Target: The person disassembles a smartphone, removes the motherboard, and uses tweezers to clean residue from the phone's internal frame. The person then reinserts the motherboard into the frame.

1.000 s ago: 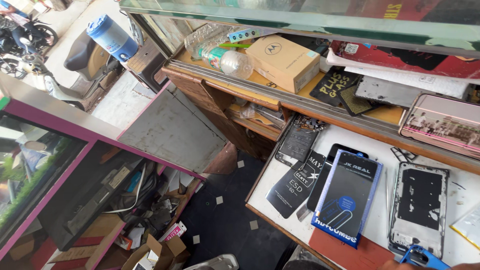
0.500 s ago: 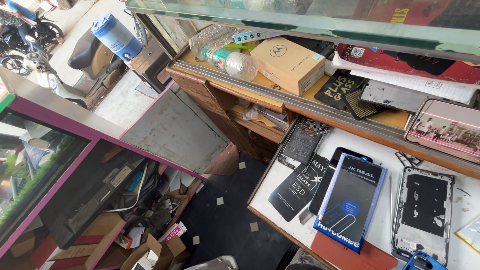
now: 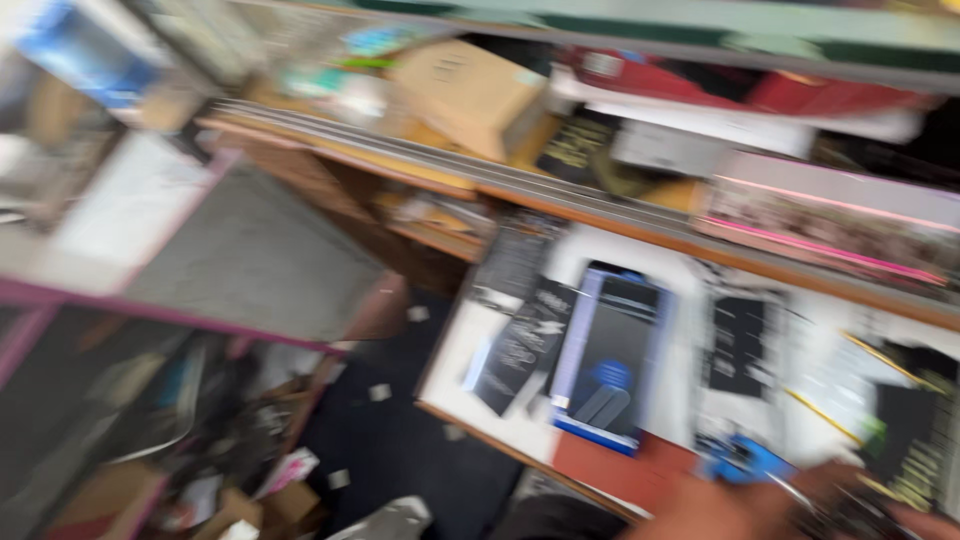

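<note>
- At the bottom right corner, a hand (image 3: 740,505) enters from the lower edge, heavily blurred; which hand it is, how far it is open, and whether it grips anything cannot be told.
- Just above the hand, touching or overlapping it, sits a small bright blue tool (image 3: 745,462) near the front edge of the bench.
- The bench (image 3: 690,330) is white on top with a brown front edge running diagonally from centre down to the right; a red-brown mat (image 3: 610,472) lies at that edge.
- Left of the tool stands out a tall blue and black package (image 3: 610,355), rectangular, lying flat, with a pale strip down its left side.
- Beside it to the left lie two black flat packs (image 3: 525,340), overlapping, reaching the bench's left edge.
- Right of the blue package lies a phone frame (image 3: 738,345), pale with a dark centre.
- At the far right, a dark package (image 3: 920,450) with yellow marks, partly cut off.
- Behind the bench a wooden shelf (image 3: 560,195) runs left to right, crowded: a tan carton (image 3: 470,90), a pink-edged tray (image 3: 830,215), red packages (image 3: 700,85) above.
- Left of the bench the floor (image 3: 400,440) is dark and open, dotted with small white scraps.
- Further left a grey slab (image 3: 250,260) slopes with a magenta rim; clutter and cardboard (image 3: 230,500) lie below it.
- The whole view is smeared by motion.
</note>
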